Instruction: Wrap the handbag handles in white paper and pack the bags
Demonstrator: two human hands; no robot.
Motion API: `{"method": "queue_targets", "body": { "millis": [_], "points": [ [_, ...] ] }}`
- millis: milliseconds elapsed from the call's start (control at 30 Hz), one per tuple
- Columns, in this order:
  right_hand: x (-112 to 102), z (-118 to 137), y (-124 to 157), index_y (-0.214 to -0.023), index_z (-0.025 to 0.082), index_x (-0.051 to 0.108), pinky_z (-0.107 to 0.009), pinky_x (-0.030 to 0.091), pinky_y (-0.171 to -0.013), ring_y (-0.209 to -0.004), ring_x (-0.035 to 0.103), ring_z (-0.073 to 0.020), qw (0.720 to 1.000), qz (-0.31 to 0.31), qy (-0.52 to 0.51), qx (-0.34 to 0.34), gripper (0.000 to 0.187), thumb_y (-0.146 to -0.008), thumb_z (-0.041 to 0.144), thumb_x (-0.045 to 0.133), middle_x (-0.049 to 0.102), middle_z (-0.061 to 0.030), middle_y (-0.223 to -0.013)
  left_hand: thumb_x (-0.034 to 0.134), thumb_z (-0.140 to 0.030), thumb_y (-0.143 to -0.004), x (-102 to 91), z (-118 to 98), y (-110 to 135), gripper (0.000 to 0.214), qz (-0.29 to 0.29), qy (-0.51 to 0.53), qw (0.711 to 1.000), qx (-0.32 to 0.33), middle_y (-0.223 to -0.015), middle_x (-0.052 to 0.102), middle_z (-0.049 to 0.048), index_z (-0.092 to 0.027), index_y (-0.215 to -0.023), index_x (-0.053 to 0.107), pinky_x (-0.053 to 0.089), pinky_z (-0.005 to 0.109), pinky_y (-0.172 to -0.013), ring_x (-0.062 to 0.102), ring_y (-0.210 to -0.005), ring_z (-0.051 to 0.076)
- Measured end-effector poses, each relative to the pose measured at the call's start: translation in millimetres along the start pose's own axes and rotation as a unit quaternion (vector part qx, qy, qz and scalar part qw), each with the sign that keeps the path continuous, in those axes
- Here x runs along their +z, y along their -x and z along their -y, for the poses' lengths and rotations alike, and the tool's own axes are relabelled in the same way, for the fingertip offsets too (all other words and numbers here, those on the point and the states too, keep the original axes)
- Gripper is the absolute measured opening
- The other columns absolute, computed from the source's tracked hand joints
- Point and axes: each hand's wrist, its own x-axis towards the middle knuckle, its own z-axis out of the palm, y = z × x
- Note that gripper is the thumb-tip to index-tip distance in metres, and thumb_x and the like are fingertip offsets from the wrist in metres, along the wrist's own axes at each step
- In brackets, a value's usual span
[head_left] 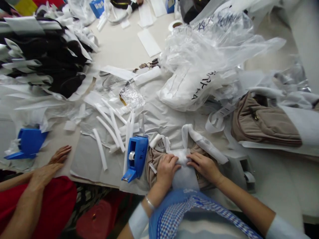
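Observation:
My left hand (167,168) and my right hand (204,166) rest side by side on a tan bag (155,158) at the table's near edge. Both press a white paper wrap (183,172) against the bag, fingers curled onto the paper. The bag's handles (199,139) are wrapped in white paper and arch just beyond my fingers. A blue tape dispenser (136,156) stands right beside my left hand.
Loose white paper strips (109,129) lie left of the dispenser. Another tan bag (264,124) sits at right, with clear plastic bags (206,56) behind. Black bags (50,63) pile up far left. Another person's hand (53,162) rests at left, near a second blue dispenser (28,142).

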Motion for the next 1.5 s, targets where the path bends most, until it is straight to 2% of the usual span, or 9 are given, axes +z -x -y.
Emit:
{"method": "queue_targets", "body": {
  "millis": [400,500,700,900,1067,1167,1233,1367,1500],
  "points": [
    [-5.7,-5.7,3.8,-0.116,0.023,0.071,-0.030,0.056,-0.079,-0.089,0.068,-0.0201,1.000,-0.005,-0.010,-0.024,0.029,-0.100,0.032,0.049,0.073,-0.0083,-0.098,0.068,-0.038,-0.087,-7.7,1.6,-12.0,0.017,0.042,-0.028,0.999,-0.002,-0.083,0.067,0.0012,-0.022,-0.086,0.068,0.044,0.033,-0.076,0.057,-0.084,0.020],
    [-5.7,-8.0,7.8,-0.110,0.026,0.074,-0.032,0.055,-0.077,-0.086,0.068,-0.0201,0.999,-0.015,-0.002,-0.039,0.025,-0.098,0.028,0.052,0.074,-0.0066,-0.096,0.060,-0.037,-0.093,-7.9,1.7,-9.2,0.019,0.022,-0.043,0.998,0.031,-0.085,0.069,0.0020,-0.022,-0.085,0.068,0.047,0.033,-0.080,0.060,-0.086,0.018],
    [-10.1,-6.1,9.2,-0.104,0.028,0.075,-0.036,0.055,-0.085,-0.098,0.067,-0.0221,0.997,-0.050,0.009,-0.051,0.022,-0.097,0.026,0.054,0.073,-0.0082,-0.111,0.054,-0.027,-0.098,-7.4,6.6,-4.4,0.019,-0.043,-0.041,0.987,0.148,-0.121,0.070,0.0053,-0.020,-0.088,0.068,0.042,0.044,-0.109,0.060,-0.122,0.022],
    [-17.2,1.0,8.4,-0.107,0.022,0.072,-0.038,0.053,-0.093,-0.104,0.068,-0.0221,0.994,-0.031,-0.024,-0.097,0.023,-0.098,0.024,0.051,0.077,-0.0066,-0.102,0.055,-0.022,-0.097,-9.2,9.9,5.6,0.013,-0.056,0.016,0.980,0.188,-0.098,0.077,0.0035,-0.018,-0.102,0.067,0.050,0.035,-0.101,0.072,-0.094,0.015],
    [-13.4,6.8,12.1,-0.102,0.021,0.070,-0.035,0.056,-0.081,-0.085,0.071,-0.0218,0.997,0.020,-0.075,-0.003,0.028,-0.099,0.034,0.046,0.076,-0.0087,-0.092,0.049,-0.033,-0.100,-13.6,5.3,10.5,0.025,0.026,0.019,0.995,0.096,-0.072,0.072,0.0010,-0.019,-0.089,0.066,0.052,0.023,-0.067,0.069,-0.066,0.013],
    [-9.9,9.3,6.0,-0.105,0.021,0.068,-0.033,0.055,-0.078,-0.086,0.071,-0.0222,0.990,0.047,-0.097,0.092,0.031,-0.100,0.039,0.043,0.075,-0.0085,-0.097,0.048,-0.040,-0.100,-12.1,2.0,5.9,0.027,0.063,0.030,0.997,-0.021,-0.076,0.072,-0.0001,-0.020,-0.091,0.064,0.049,0.021,-0.064,0.068,-0.069,0.012],
    [-8.4,9.7,-0.5,-0.103,0.021,0.067,-0.032,0.053,-0.076,-0.085,0.071,-0.0221,0.988,0.051,-0.085,0.120,0.032,-0.100,0.042,0.044,0.075,-0.0072,-0.095,0.048,-0.041,-0.100,-9.7,0.2,1.5,0.028,0.071,0.004,0.996,-0.044,-0.077,0.071,-0.0001,-0.021,-0.090,0.064,0.047,0.021,-0.065,0.067,-0.071,0.013],
    [-6.0,8.9,-8.8,-0.100,0.021,0.068,-0.030,0.050,-0.075,-0.085,0.070,-0.0214,0.991,0.031,-0.035,0.128,0.034,-0.099,0.046,0.045,0.074,-0.0056,-0.095,0.047,-0.039,-0.100,-6.9,-3.6,-4.3,0.029,0.033,-0.079,0.996,-0.010,-0.075,0.069,0.0009,-0.021,-0.087,0.066,0.044,0.024,-0.062,0.064,-0.070,0.014],
    [-2.5,7.1,-10.5,-0.093,0.022,0.067,-0.028,0.046,-0.068,-0.077,0.069,-0.0197,0.990,0.033,-0.022,0.135,0.029,-0.097,0.045,0.048,0.074,-0.0033,-0.087,0.055,-0.035,-0.097,-8.4,-8.9,-4.1,0.022,-0.070,-0.129,0.989,0.028,-0.092,0.073,0.0051,-0.020,-0.109,0.066,0.048,0.029,-0.072,0.066,-0.083,0.019]
  ]
}}
